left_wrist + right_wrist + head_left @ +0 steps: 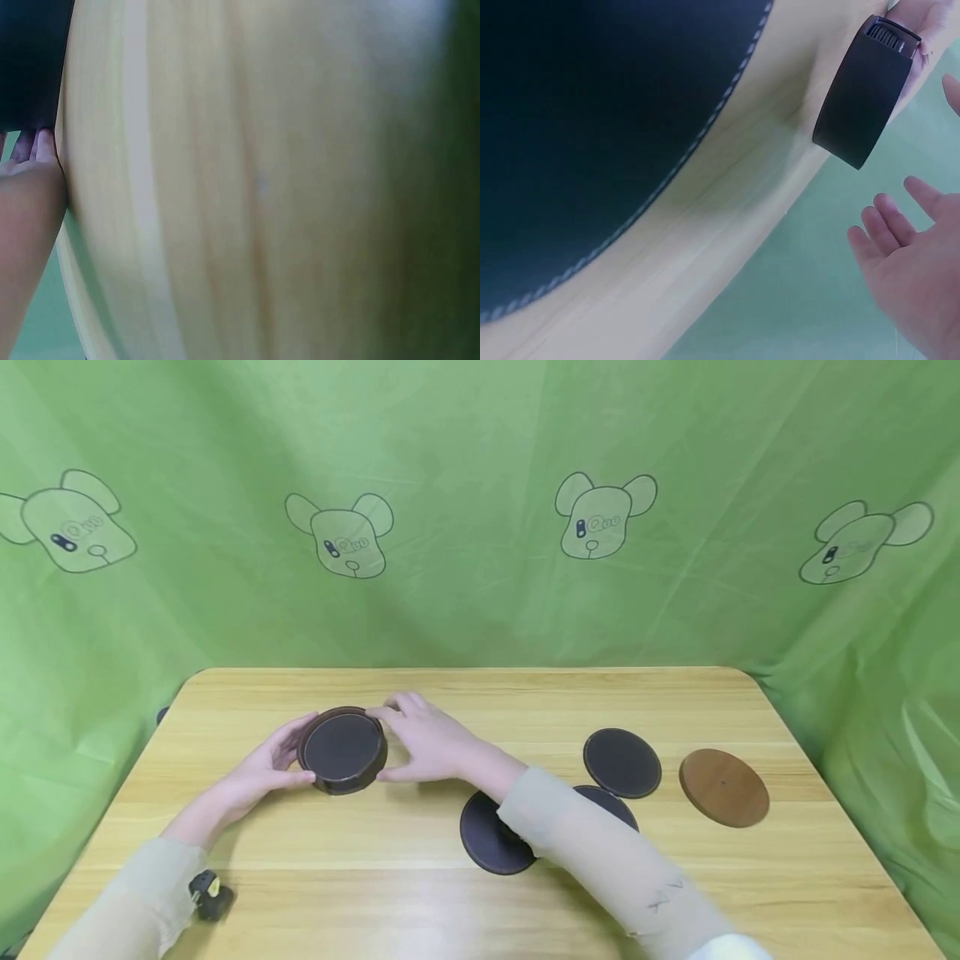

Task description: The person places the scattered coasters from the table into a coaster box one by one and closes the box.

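A round dark coaster holder (351, 789), with a stitched black coaster (342, 747) lying in its top, stands at the left of the table. My left hand (266, 764) grips its left side, thumb at the front and fingers behind. On the other side my right hand (427, 739) reaches toward the rim with thumb and fingers spread. Seen from the right wrist, that hand's extended fingers are apart from the holder (866, 94), whose side opening shows several stacked edges. The left wrist view shows only part of the left hand (34, 157) below a dark shape.
Black coasters (622, 762) lie right of centre, one (491, 835) partly under the right sleeve (600, 860). A round brown wooden disc (724, 787) lies farther right. The wooden table (375, 868) ends at a green curtain (480, 610) behind.
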